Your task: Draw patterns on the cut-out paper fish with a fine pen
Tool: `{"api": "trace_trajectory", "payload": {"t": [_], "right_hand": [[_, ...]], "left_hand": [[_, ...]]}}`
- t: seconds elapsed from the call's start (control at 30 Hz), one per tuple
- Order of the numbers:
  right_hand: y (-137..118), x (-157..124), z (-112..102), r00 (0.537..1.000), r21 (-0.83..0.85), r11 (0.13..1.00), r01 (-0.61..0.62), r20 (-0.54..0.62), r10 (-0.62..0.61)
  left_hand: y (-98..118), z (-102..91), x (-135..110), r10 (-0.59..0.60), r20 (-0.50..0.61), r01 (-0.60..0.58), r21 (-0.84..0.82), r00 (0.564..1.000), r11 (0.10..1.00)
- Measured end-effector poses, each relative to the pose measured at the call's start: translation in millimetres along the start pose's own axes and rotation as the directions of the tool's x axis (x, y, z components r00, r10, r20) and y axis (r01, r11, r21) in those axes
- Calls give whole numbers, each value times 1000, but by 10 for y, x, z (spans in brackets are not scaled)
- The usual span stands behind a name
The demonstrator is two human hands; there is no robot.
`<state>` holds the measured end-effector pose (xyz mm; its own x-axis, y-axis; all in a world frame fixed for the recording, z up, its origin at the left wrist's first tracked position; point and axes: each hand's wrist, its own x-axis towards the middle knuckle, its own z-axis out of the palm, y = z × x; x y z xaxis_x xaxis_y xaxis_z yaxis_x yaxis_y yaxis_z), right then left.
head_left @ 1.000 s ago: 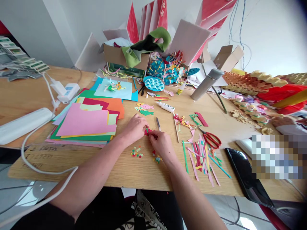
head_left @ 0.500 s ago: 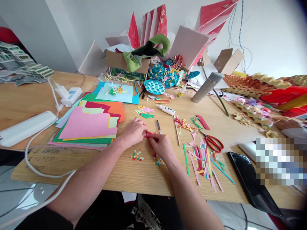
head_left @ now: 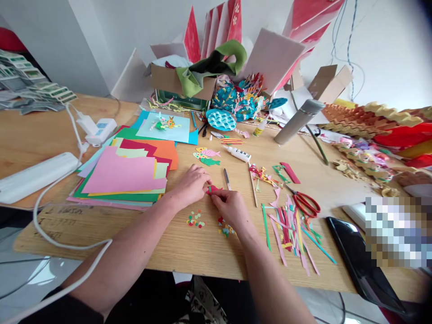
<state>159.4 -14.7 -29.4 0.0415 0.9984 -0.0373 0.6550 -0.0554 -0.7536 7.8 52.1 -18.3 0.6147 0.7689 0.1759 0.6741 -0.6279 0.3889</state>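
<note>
Between my two hands, on the wooden table, lies a small red paper cutout [head_left: 216, 188] with a bit of green on it; its full outline is partly hidden. My left hand [head_left: 194, 184] has its fingertips closed at the cutout's left end. At its lower edge, the thumb and fingers of my right hand [head_left: 230, 204] are pinched together. Just beyond sit paper fish [head_left: 209, 156] in pink, green and yellow, a pen [head_left: 227, 178] and a white glue bottle [head_left: 239, 154]. Nearer me are small paper dots [head_left: 195, 219] and tiny paper scraps [head_left: 225, 227], partly under my right wrist.
Stacked coloured paper [head_left: 121, 173] is on the left, beside a white cable [head_left: 50, 240]. To the right lie red-handled scissors [head_left: 305, 204], paper strips [head_left: 292, 231] and a black phone [head_left: 357, 256]. A steel flask [head_left: 299, 122] and a cardboard box [head_left: 162, 81] stand behind.
The view has shifted slightly, so most things sit a little further right. Both hands stay at the red cutout with hardly any change in their grip.
</note>
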Motion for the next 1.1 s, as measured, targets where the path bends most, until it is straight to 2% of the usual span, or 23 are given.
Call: {"api": "trace_trajectory", "payload": {"t": [0.23,0.47,0.67,1.1], "right_hand": [[2,-8,2,1000,49,999,6,0,-6],[-7,-7,17,1000,30,999,-15,-8,15],[-36,-38,35,999,-36,999,-8,-46,7],[-130,-15,-47,1000,-165,986,3,-12,-5]], "left_hand": [[-9,11,-5,17,-3,-17,-3,1000,1000],[-38,29,8,17,-7,-17,-8,1000,1000],[-115,58,40,48,-18,-49,-31,999,998],[-236,107,82,99,-14,-99,-43,995,994]]}}
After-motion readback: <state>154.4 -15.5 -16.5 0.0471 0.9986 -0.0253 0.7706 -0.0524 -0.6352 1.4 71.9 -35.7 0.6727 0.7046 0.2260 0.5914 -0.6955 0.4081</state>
